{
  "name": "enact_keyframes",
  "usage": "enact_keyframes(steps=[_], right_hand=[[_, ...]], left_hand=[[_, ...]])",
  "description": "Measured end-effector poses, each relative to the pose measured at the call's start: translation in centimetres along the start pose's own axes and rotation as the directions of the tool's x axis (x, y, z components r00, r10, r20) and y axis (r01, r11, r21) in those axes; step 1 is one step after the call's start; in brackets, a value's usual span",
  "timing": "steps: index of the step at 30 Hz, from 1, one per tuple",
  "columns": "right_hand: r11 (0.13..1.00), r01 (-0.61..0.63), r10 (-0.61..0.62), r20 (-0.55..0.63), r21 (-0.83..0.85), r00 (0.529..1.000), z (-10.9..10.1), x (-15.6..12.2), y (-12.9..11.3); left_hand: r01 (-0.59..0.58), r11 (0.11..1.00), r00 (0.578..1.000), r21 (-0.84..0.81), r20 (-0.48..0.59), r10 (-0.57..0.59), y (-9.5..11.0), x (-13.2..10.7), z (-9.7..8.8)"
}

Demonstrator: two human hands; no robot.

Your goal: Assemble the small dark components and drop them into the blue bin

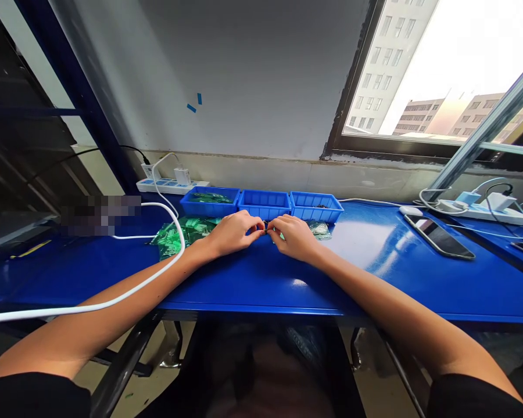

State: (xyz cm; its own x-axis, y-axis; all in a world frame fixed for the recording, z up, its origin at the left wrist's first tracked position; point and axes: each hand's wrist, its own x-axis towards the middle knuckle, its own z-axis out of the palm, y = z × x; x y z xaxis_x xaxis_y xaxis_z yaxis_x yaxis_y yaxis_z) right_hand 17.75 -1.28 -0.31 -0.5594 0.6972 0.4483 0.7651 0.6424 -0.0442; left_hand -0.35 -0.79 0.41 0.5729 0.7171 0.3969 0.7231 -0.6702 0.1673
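Observation:
My left hand (236,233) and my right hand (295,237) meet over the blue table, fingertips pinched together on a small dark piece (265,227). The piece is too small and too covered by fingers to name. Behind my hands three blue bins stand in a row. Green items lie in the left bin (211,207); the middle bin (264,212) shows its bare inside; a few small dark parts sit in the right bin (316,216). Beside my left hand are green plastic packets (174,237). A clear bag with pale contents (320,230) lies behind my right hand.
A white cable (183,235) loops across my left forearm. Power strips rest at the back left (165,186) and back right (492,210), with chargers and cords. A phone (439,235) lies on the blue table (253,284) to the right. A window (418,87) is above.

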Motion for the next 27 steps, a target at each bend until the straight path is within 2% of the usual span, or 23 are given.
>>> enact_keyframes(steps=[11,20,27], right_hand=[[1.0,0.003,-0.003,-0.002,0.012,1.0,-0.08,-0.07,-0.17],[0.999,-0.045,0.045,0.043,0.002,0.998,-0.24,0.0,-0.46],[0.999,-0.04,0.039,0.04,0.033,0.998,-0.06,-0.04,-0.36]], left_hand=[[-0.052,0.996,0.996,0.072,-0.063,0.056,-0.3,-0.11,0.46],[-0.116,0.983,0.984,0.14,-0.115,0.133,-0.68,-0.14,0.58],[-0.162,0.972,0.976,0.169,-0.116,0.183,-0.59,-0.22,0.62]])
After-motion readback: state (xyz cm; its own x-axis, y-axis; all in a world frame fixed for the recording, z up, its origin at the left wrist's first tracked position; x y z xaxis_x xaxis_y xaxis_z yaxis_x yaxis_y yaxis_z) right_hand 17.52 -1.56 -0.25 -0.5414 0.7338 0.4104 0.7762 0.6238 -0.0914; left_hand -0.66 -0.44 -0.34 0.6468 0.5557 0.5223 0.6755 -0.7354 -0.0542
